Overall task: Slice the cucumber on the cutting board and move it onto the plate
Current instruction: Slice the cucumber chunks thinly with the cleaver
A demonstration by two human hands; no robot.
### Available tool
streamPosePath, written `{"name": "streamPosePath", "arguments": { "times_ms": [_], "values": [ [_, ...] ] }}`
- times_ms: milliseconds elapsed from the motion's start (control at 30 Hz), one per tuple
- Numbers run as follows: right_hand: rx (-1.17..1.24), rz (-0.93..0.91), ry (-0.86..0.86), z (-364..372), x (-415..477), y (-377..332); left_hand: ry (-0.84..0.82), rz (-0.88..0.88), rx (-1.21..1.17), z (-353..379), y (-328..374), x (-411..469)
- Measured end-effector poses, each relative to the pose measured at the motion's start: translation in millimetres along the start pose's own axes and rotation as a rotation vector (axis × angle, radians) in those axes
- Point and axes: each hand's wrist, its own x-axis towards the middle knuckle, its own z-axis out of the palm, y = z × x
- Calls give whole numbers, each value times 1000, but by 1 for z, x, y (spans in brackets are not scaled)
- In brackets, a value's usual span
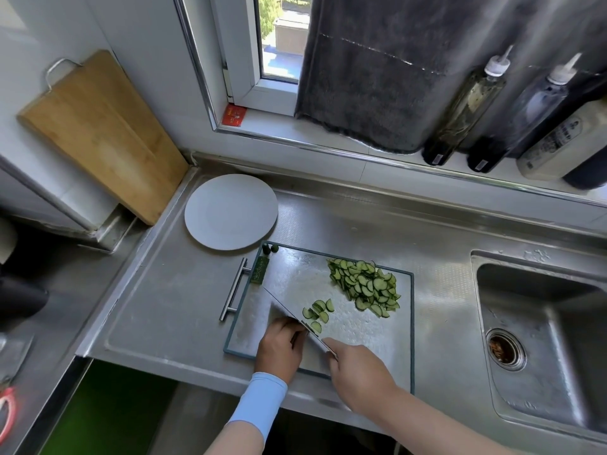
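The board (295, 274) lies on the steel counter (157, 307), with its bar handle (235, 289) on the left side. The plate (231, 211) stands just beyond the board's far left corner and carries nothing.

The cucumber is already cut for the most part. A heap (364, 287) of thin half-round slices lies on the far right part of the board. A small group of about 6 slices (318, 311) lies apart from it, near the middle, just to the right of the knife (282, 307). 2 dark green end pieces (271, 248) sit at the far left corner of the board, and a dark green strip (259, 270) lies at its left edge.

The right hand (358, 372) grasps the knife at the handle, fingers closed round it. The blade points away and to the left, with its edge down on the board.

The left hand (279, 346), in a light blue sleeve (259, 402), rests on the board against the left side of the blade. Its fingers are curled, but what they hold, if anything, is hidden under the hand and cannot be told.

A sink (542, 323) is at the right. A wooden board (98, 133) leans on the wall at the left.
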Motion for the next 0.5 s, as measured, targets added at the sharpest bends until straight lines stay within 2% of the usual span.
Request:
{"name": "streamPosePath", "arguments": {
  "times_ms": [500],
  "values": [
    [-56, -18, 1, 1, 16, -11, 49, -12, -21, 4, 0, -4]
  ]
}}
